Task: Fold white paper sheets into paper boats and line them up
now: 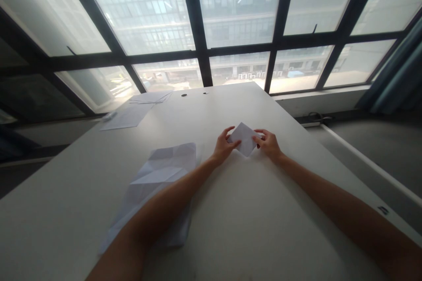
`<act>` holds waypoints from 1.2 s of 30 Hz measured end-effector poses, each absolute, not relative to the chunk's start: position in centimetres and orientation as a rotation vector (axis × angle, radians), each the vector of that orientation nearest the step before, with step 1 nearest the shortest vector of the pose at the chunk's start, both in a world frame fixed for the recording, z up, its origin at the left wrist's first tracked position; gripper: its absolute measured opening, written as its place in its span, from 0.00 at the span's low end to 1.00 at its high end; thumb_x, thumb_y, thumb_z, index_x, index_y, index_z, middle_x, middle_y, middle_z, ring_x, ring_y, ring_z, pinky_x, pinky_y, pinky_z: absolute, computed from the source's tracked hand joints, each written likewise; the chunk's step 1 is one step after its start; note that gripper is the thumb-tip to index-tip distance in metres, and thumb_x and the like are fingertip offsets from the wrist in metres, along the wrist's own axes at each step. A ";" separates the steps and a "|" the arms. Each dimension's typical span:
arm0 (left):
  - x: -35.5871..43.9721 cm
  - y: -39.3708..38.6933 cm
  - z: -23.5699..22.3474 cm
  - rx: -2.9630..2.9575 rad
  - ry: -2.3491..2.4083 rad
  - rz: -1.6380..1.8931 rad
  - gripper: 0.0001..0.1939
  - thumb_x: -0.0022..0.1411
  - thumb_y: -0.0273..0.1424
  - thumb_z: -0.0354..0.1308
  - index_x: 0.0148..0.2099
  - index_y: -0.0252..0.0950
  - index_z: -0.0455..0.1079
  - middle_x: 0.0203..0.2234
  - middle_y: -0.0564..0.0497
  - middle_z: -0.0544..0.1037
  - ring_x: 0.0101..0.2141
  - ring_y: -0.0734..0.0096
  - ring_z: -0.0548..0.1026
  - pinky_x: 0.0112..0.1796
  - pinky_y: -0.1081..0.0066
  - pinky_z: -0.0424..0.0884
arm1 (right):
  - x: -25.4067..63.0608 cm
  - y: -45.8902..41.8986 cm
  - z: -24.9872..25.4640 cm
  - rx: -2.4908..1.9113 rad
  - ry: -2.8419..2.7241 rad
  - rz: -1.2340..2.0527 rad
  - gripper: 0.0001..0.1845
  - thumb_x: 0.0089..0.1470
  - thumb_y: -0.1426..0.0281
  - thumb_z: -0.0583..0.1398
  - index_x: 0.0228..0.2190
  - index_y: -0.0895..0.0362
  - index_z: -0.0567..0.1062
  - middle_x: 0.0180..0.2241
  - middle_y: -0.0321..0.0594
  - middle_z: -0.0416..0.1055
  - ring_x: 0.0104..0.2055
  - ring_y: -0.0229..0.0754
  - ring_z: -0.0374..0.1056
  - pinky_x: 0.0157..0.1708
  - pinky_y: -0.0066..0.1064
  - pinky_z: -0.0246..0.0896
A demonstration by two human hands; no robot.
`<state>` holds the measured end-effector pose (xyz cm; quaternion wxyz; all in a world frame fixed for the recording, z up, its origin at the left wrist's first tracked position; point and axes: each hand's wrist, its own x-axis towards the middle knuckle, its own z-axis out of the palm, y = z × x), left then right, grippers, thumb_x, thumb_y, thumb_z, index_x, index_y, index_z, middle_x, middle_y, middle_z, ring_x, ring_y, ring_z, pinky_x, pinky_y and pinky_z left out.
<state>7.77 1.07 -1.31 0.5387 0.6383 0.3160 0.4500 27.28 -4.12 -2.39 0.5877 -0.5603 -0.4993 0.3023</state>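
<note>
Head view: a folded paper [244, 138] is pinched at opposite corners by the left hand [224, 145] and right hand [270, 144] over the table [257, 219].

Left hand [224, 144] — partly behind folded paper [245, 138]

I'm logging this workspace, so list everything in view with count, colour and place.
Table: one, white, centre
Folded paper: one, white, held right of centre
Creased paper: at least one sheet, white, left of centre, partly hidden
Flat sheets: several, white, table's far left
Round spots: two, dark, table's far end
Small mark: one, dark, table's right edge
Window frames: several, dark, background
Building: at least one, pale, outside
Curtain: one, blue, right edge
Cable: count unclear, dark, right
Bar: one, white, right
Left hand: one, bare, paper's left side
Right hand: one, bare, paper's right side
</note>
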 end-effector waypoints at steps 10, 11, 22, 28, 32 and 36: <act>8.0 1.5 -2.4 1.979 0.969 1.198 0.22 0.62 0.30 0.59 0.59 0.36 0.68 0.51 0.41 0.76 0.49 0.59 0.75 0.50 0.57 0.73 | 27.4 -3.6 -3.0 -1.424 -1.291 0.583 0.18 0.50 0.57 0.60 0.25 0.61 0.77 0.19 0.39 0.71 0.20 0.39 0.64 0.19 0.28 0.56; 7.9 1.3 -2.4 2.126 0.946 1.181 0.23 0.63 0.29 0.57 0.60 0.37 0.67 0.56 0.42 0.72 0.54 0.59 0.72 0.55 0.57 0.69 | 27.4 -3.7 -3.1 -1.435 -1.338 0.548 0.17 0.50 0.59 0.59 0.26 0.61 0.77 0.22 0.40 0.74 0.22 0.40 0.66 0.21 0.28 0.58; 7.5 0.1 -2.6 2.759 0.814 0.392 0.34 0.69 0.46 0.48 0.70 0.32 0.52 0.68 0.35 0.53 0.68 0.50 0.49 0.64 0.45 0.44 | 26.7 -5.0 -3.3 -1.587 -1.881 -0.068 0.19 0.56 0.72 0.56 0.49 0.59 0.76 0.53 0.51 0.71 0.56 0.51 0.64 0.57 0.43 0.57; 7.3 -0.2 -2.5 2.777 0.803 0.394 0.42 0.66 0.53 0.47 0.72 0.32 0.46 0.69 0.35 0.50 0.68 0.48 0.46 0.64 0.46 0.42 | 25.8 -5.0 -3.4 -1.494 -2.192 0.191 0.30 0.61 0.70 0.51 0.64 0.57 0.61 0.65 0.47 0.58 0.67 0.48 0.54 0.65 0.46 0.47; 7.4 0.0 -2.8 2.768 0.834 0.405 0.47 0.63 0.56 0.51 0.71 0.28 0.47 0.68 0.30 0.48 0.68 0.46 0.44 0.64 0.47 0.42 | 26.0 -4.9 -3.4 -1.637 -2.227 0.217 0.29 0.64 0.67 0.51 0.65 0.57 0.58 0.66 0.49 0.55 0.69 0.51 0.49 0.66 0.55 0.38; 7.5 0.5 -2.8 2.737 0.936 0.585 0.39 0.65 0.46 0.54 0.71 0.32 0.50 0.68 0.35 0.51 0.68 0.51 0.47 0.64 0.48 0.46 | 26.5 -4.6 -3.4 -1.805 -2.167 0.141 0.25 0.64 0.67 0.53 0.61 0.57 0.65 0.66 0.50 0.56 0.69 0.54 0.49 0.65 0.61 0.33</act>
